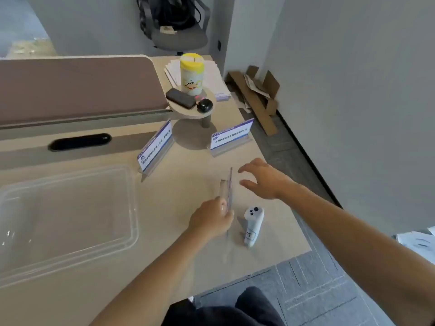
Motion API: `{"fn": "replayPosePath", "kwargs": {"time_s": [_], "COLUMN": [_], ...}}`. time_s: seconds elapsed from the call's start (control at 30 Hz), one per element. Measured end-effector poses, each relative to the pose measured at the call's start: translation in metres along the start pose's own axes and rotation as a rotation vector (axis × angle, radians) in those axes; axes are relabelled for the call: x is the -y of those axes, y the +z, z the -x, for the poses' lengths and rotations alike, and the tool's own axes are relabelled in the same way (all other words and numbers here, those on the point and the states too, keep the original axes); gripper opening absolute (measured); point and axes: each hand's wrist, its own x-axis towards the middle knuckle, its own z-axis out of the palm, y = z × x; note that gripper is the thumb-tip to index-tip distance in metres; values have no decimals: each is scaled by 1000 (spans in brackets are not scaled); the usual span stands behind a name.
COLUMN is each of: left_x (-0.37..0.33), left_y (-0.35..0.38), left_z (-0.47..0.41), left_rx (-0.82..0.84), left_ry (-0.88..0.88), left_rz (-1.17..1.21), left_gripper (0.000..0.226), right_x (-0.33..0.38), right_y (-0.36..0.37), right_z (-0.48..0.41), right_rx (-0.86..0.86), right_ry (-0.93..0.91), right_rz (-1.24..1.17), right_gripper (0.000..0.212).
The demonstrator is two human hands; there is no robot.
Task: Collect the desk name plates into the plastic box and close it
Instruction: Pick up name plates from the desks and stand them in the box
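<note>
Name plates: three; left plate (155,148) and right plate (231,136) standing; clear plate (227,189) being held
Plastic box (134,203): one
Left hand (211,221): gripping clear plate's lower end
Right hand (263,178): hovering beside it; fingers spreading, holding nothing

The clear plastic box (135,208) sits open on the desk at my left; the left name plate (155,149), a white card with a blue border in a clear stand, stands just beyond its far right corner, turned at an angle; the right name plate (231,137) stands apart from it, facing me; the third plate (227,189), clear and edge-on, is pinched upright in my left hand (211,220).
</note>
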Motion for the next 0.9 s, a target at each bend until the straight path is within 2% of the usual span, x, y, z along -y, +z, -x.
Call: {"fn": "replayPosePath", "kwargs": {"time_s": [0.13,0.27,0.33,0.4,0.5,0.57,0.77,0.9], "left_x": [-17,-23,-27,-30,-34,-34,-31,-35], "left_y": [32,57,70,78,85,89,82,51], "left_z": [-18,-37,-43,-48,-55,-58,-48,-14], "left_rx": [-56,-161,-208,-244,-299,-349,-356,-379], "left_ry": [-194,-408,-486,-548,-645,-688,-680,-674], "left_rz": [-30,-10,-8,-41,-91,-109,-168,-161], "left_gripper": [49,61,57,45,24,19,24,26], "right_x": [-23,-42,-45,-44,-45,-46,-43,-19], "right_y": [16,23,26,34,46,53,45,14], "right_z": [-46,-84,-97,-107,-116,-122,-120,-104], "right_rx": [148,191,211,222,232,202,133,113], "right_ry": [-120,-419,-588,-704,-755,-782,-890,-942], "right_rz": [91,308,439,511,532,543,545,450], "right_gripper": [48,51,51,48,39,32,26,26]}}
